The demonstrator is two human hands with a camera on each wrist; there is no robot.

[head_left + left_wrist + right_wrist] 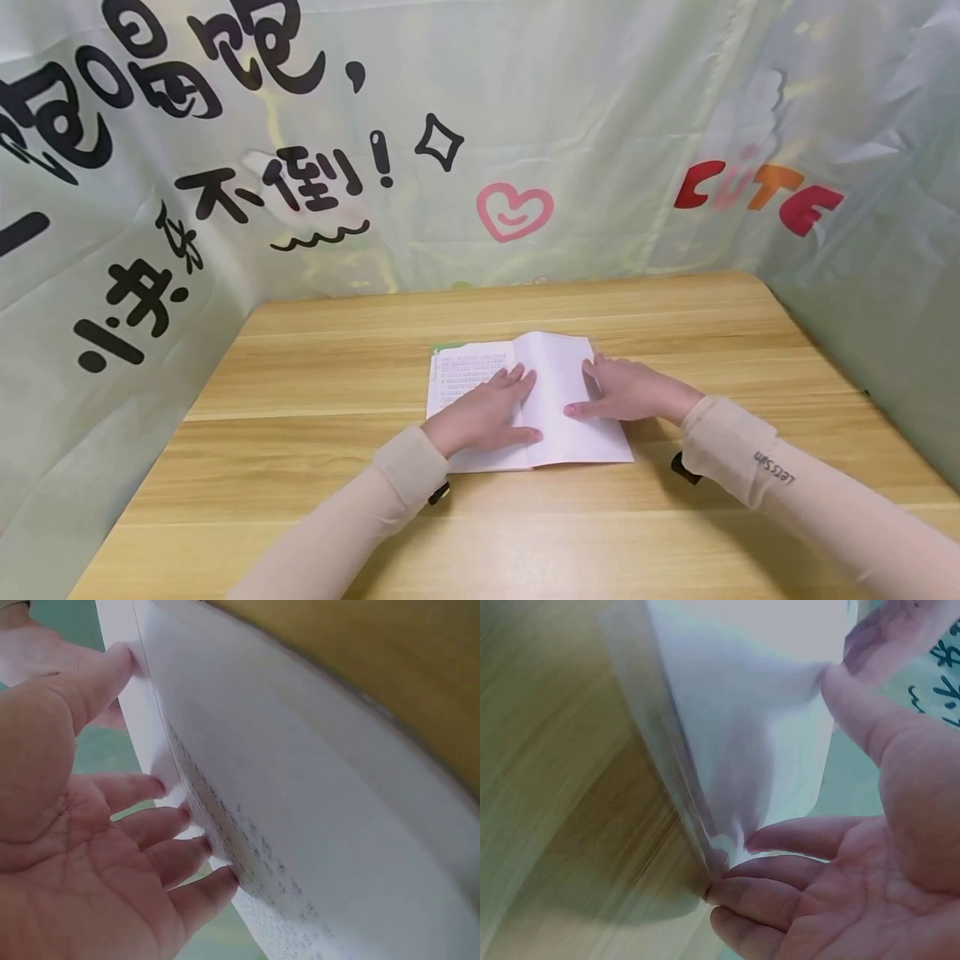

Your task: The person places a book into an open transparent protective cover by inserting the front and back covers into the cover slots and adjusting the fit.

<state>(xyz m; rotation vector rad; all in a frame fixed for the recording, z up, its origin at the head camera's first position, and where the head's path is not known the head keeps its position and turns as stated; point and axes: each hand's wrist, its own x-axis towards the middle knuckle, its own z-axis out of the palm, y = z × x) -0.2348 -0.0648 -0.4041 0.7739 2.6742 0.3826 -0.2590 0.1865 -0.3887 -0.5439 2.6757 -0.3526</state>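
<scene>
An open book [555, 379] lies on the wooden table, with lines of print on its left page [468, 367] and a blank white right page. My left hand [487, 414] rests across the middle fold, fingers spread and thumb on the paper. In the left wrist view its fingertips [196, 900] touch the page beside the print. My right hand [633, 392] is at the book's right edge, its thumb on the blank page. The right wrist view shows its fairly straight fingers [769, 896] against a clear sheet or cover edge [649, 712] under the page.
Wooden table [315, 375] surrounds the book. Behind and at both sides hangs a pale cloth [600, 108] with black lettering, a pink heart [515, 212] and the word CUTE [757, 196]. A small dark device [686, 468] sits under the right cuff.
</scene>
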